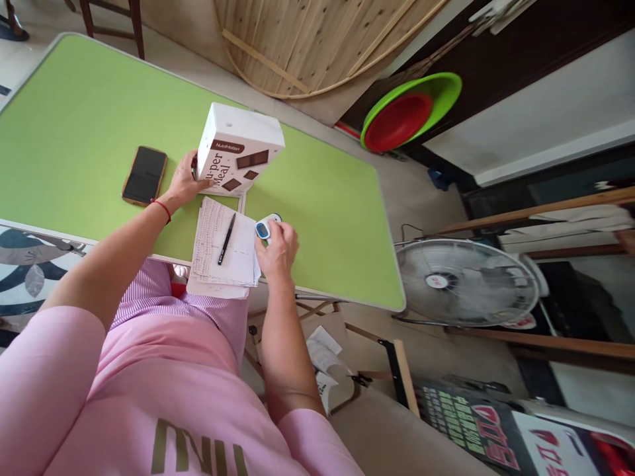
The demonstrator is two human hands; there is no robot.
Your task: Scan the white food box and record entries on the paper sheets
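Note:
My left hand (184, 180) grips the lower left side of a white meal box (241, 155), its thumb across the front and its fingers along the side. The box stands upright on the green table (327, 198) and has brown bars printed on it. In my right hand (278, 250) is a small white handheld device (262, 230) with a blue-rimmed screen, resembling a digital thermometer; my fingers hide part of it. Between my hands lies a stack of written papers (211, 244), overhanging the table's near edge. A black pen (227, 239) rests on top of it.
A phone (144, 175) in a brown case lies left of my left hand. Beyond the table's right end stands a fan (466, 281). Green (444, 89) and red basins (401, 122) are at the far right, near a round wooden board (317, 39) behind the table.

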